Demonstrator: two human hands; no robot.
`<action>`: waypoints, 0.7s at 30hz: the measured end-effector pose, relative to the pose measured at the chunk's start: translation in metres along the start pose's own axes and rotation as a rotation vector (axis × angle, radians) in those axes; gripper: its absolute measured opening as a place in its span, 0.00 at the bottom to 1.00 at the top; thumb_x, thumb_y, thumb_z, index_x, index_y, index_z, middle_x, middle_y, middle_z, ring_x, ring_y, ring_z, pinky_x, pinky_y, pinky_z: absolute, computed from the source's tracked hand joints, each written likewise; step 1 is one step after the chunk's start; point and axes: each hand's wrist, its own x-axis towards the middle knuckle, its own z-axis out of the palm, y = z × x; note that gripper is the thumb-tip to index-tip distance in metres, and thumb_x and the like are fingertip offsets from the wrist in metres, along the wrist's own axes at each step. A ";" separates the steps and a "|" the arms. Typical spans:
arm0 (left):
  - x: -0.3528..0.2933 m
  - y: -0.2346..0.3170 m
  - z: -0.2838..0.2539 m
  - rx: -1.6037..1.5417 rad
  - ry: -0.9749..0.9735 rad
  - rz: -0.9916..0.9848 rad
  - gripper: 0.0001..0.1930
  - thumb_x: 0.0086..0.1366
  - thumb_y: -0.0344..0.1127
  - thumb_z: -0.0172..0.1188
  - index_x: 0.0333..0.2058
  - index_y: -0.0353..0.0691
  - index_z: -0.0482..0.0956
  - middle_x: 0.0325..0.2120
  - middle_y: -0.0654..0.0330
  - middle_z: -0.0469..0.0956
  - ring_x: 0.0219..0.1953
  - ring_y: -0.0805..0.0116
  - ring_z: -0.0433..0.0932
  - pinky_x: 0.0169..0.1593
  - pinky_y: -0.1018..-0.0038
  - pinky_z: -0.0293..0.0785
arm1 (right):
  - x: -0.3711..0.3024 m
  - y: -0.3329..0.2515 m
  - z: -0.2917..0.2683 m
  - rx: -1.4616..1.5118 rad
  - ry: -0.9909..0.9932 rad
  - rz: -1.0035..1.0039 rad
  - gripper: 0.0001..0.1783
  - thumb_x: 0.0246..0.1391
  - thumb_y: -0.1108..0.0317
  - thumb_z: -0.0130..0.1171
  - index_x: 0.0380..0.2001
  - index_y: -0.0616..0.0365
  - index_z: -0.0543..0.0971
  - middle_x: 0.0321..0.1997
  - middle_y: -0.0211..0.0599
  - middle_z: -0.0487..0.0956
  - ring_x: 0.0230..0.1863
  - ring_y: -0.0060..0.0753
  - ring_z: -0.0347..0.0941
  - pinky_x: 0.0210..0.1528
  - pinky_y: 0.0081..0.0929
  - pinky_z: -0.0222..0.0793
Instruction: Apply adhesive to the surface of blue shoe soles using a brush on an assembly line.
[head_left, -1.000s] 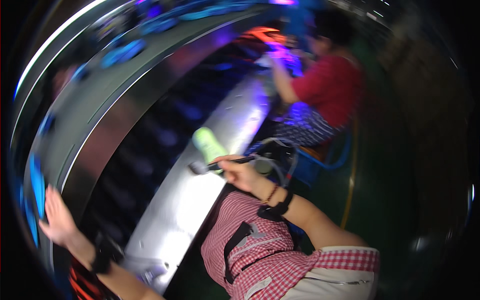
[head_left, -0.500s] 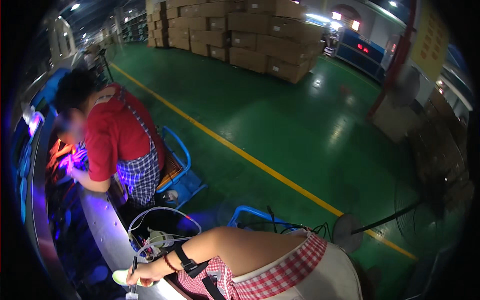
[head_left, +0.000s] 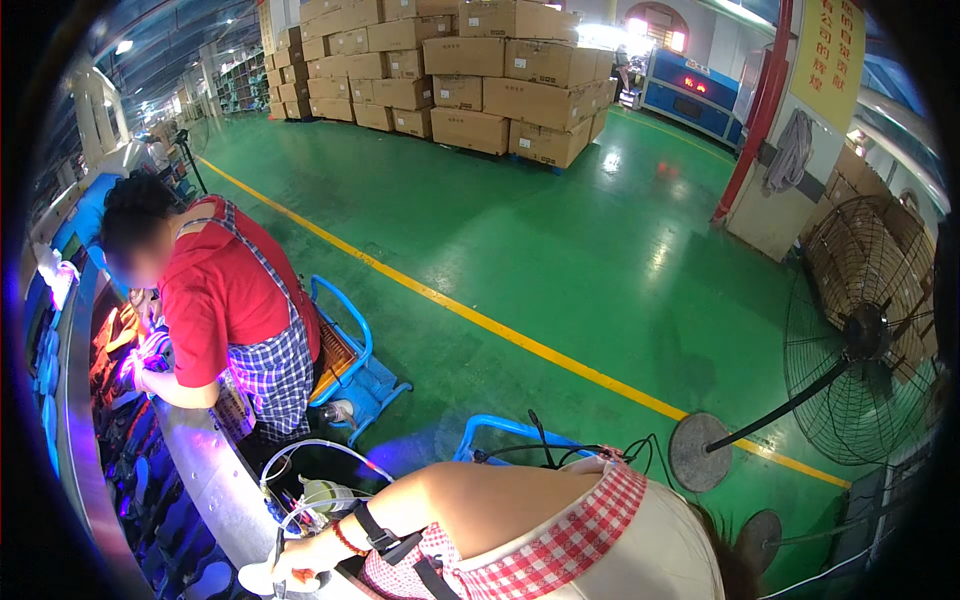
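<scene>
My right arm, with a dark strap and a beaded bracelet, reaches over the bench edge at the bottom left. My right hand [head_left: 310,556] is closed round a slim dark pen-like tool [head_left: 279,548] held upright. Directly against its fingers is a pale rounded piece [head_left: 254,578], partly hidden; I cannot make out its kind. Clear tubes [head_left: 300,512] loop beside the hand, near a small greenish pot-like part [head_left: 325,492]. My left hand does not show.
A co-worker [head_left: 235,300] in red bends over a conveyor [head_left: 150,480] carrying shoe parts. A metal bench edge [head_left: 205,465] runs alongside. A blue chair [head_left: 360,370], a standing fan [head_left: 865,330] and stacked cartons [head_left: 540,100] stand on the green floor.
The view has shifted slightly and grown brighter and sharper. My right hand keeps its grip at the bench edge; the pale piece now looks white rather than greenish.
</scene>
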 end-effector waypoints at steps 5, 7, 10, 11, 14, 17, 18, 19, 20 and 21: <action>0.000 -0.005 -0.008 0.082 -0.011 0.056 0.29 0.64 0.51 0.40 0.55 0.34 0.56 0.54 0.49 0.59 0.56 0.54 0.57 0.59 0.62 0.52 | 0.001 -0.002 -0.002 -0.005 0.045 -0.033 0.04 0.45 0.70 0.57 0.26 0.57 0.73 0.18 0.28 0.70 0.13 0.20 0.65 0.14 0.16 0.59; 0.001 -0.007 -0.014 0.123 -0.010 0.081 0.29 0.64 0.51 0.40 0.55 0.34 0.56 0.53 0.49 0.59 0.56 0.54 0.58 0.58 0.62 0.53 | -0.007 -0.005 -0.002 -0.003 0.058 -0.040 0.04 0.45 0.70 0.57 0.26 0.57 0.73 0.18 0.28 0.70 0.13 0.20 0.65 0.14 0.16 0.59; 0.001 -0.011 -0.018 0.179 -0.016 0.114 0.29 0.64 0.51 0.40 0.55 0.34 0.57 0.53 0.49 0.60 0.55 0.54 0.58 0.58 0.62 0.53 | -0.007 -0.008 -0.004 0.000 0.082 -0.057 0.04 0.45 0.70 0.57 0.26 0.57 0.73 0.18 0.28 0.70 0.13 0.20 0.65 0.15 0.16 0.59; 0.000 -0.012 -0.017 0.192 -0.022 0.126 0.28 0.64 0.51 0.40 0.55 0.34 0.57 0.53 0.49 0.60 0.55 0.54 0.58 0.58 0.62 0.53 | -0.012 -0.013 -0.003 -0.003 0.092 -0.068 0.04 0.45 0.70 0.57 0.26 0.57 0.73 0.18 0.28 0.70 0.13 0.20 0.65 0.15 0.16 0.59; 0.001 -0.016 -0.021 0.248 -0.029 0.162 0.28 0.64 0.51 0.40 0.54 0.34 0.57 0.52 0.50 0.61 0.54 0.54 0.59 0.57 0.62 0.54 | -0.014 -0.015 -0.002 -0.003 0.114 -0.085 0.05 0.45 0.70 0.57 0.27 0.57 0.73 0.18 0.27 0.70 0.13 0.20 0.65 0.15 0.16 0.59; 0.001 -0.019 -0.026 0.306 -0.033 0.200 0.28 0.64 0.50 0.41 0.54 0.35 0.58 0.52 0.50 0.61 0.54 0.54 0.60 0.57 0.62 0.54 | -0.018 -0.019 -0.006 -0.002 0.134 -0.098 0.05 0.45 0.70 0.57 0.27 0.57 0.73 0.18 0.27 0.70 0.13 0.19 0.65 0.15 0.16 0.59; 0.001 -0.020 -0.027 0.325 -0.035 0.214 0.27 0.64 0.50 0.41 0.54 0.35 0.58 0.51 0.50 0.61 0.53 0.54 0.60 0.56 0.62 0.55 | -0.012 -0.015 -0.006 -0.002 0.140 -0.104 0.05 0.45 0.70 0.57 0.27 0.57 0.74 0.18 0.27 0.70 0.13 0.19 0.65 0.15 0.16 0.59; 0.000 -0.021 -0.029 0.343 -0.038 0.225 0.27 0.64 0.50 0.41 0.54 0.35 0.58 0.51 0.50 0.62 0.53 0.54 0.60 0.56 0.62 0.55 | -0.005 -0.012 -0.005 -0.002 0.148 -0.109 0.05 0.46 0.70 0.57 0.27 0.57 0.74 0.18 0.27 0.70 0.13 0.19 0.65 0.15 0.16 0.59; 0.000 -0.022 -0.030 0.361 -0.041 0.237 0.27 0.64 0.50 0.41 0.54 0.35 0.59 0.51 0.50 0.62 0.53 0.54 0.60 0.56 0.62 0.55 | -0.003 -0.010 -0.006 -0.002 0.156 -0.115 0.05 0.46 0.70 0.57 0.27 0.57 0.74 0.18 0.27 0.70 0.13 0.19 0.65 0.15 0.16 0.59; -0.001 -0.023 -0.031 0.378 -0.044 0.249 0.27 0.64 0.50 0.41 0.54 0.35 0.59 0.51 0.50 0.62 0.53 0.54 0.60 0.56 0.62 0.55 | -0.005 -0.009 -0.008 -0.003 0.163 -0.122 0.05 0.46 0.70 0.57 0.27 0.57 0.74 0.18 0.27 0.70 0.13 0.19 0.65 0.15 0.16 0.59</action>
